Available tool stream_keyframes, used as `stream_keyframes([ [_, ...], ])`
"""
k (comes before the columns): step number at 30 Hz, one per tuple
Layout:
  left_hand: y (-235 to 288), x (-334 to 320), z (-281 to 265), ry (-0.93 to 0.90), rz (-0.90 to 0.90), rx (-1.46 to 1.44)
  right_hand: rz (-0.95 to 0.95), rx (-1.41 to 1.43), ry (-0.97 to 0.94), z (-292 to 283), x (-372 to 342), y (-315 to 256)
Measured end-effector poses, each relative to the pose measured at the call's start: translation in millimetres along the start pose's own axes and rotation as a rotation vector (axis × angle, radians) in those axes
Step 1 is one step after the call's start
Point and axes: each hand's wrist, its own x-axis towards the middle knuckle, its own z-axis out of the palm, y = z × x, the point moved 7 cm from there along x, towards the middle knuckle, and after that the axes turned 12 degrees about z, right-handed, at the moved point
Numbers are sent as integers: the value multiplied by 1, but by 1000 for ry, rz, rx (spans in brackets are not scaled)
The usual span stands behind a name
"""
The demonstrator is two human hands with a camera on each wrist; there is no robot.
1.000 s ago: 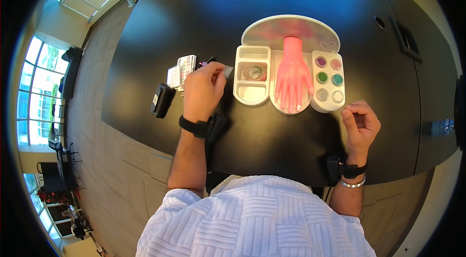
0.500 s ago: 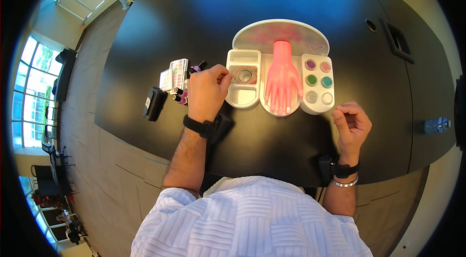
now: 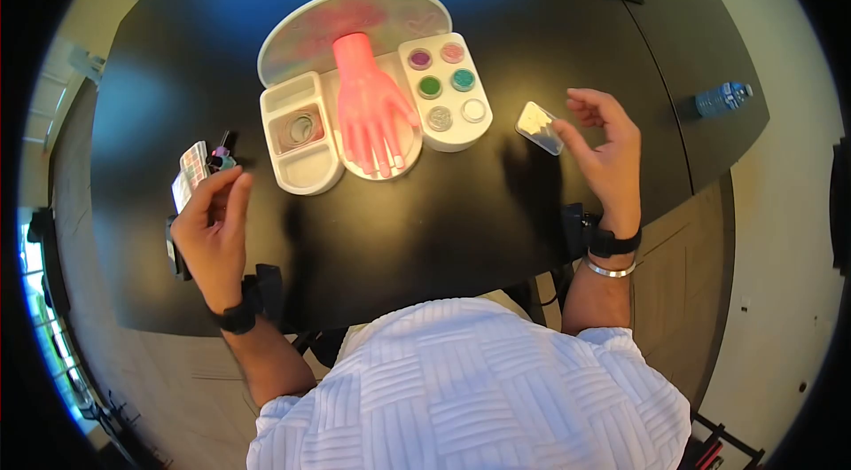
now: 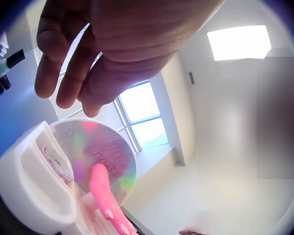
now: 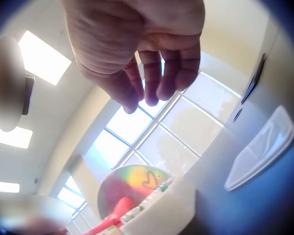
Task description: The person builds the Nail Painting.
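My left hand [image 3: 213, 231] is raised near the left side of the table, its fingers loosely bent with nothing between them. Close by lie nail polish bottles [image 3: 222, 153] and a palette of small colored squares [image 3: 193, 164]. My right hand [image 3: 607, 142], thumb and fingers spread apart, hovers beside a clear plastic box [image 3: 539, 127] with pale pieces inside; the thumb tip overlaps its edge in the head view. Between the hands, a pink practice hand [image 3: 372, 106] lies palm down on a white manicure stand [image 3: 306, 173]. One of its fingertips bears a white nail.
Several glitter pots [image 3: 429, 87] sit in the stand's right section, and a coiled band [image 3: 301, 128] in its left tray. Behind rises an iridescent half-round panel [image 4: 112, 152]. A water bottle [image 3: 722, 99] lies at the far right.
The head view has turned right, so the stand appears further left. My hands have moved further apart, the right one spreading its fingers. The clear box now shows beside it.
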Motion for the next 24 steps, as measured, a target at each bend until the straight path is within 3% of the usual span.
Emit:
stream_keyframes([
  [2,5,-4,-5,51,11,-35,-63,-365,-117,11,-5,4],
  [3,7,-5,-10,104,8,-59,8,-444,-213,15,-10,9],
  [10,18,-5,-13,43,41,-48,188,-529,-326,30,-8,17],
  [14,26,-8,-11,15,95,0,65,-537,-305,37,-11,3],
  [19,59,-10,8,-143,194,23,-50,-158,-295,44,-11,-39],
  [24,104,-6,58,-405,246,-237,-126,302,-516,80,-20,-88],
])
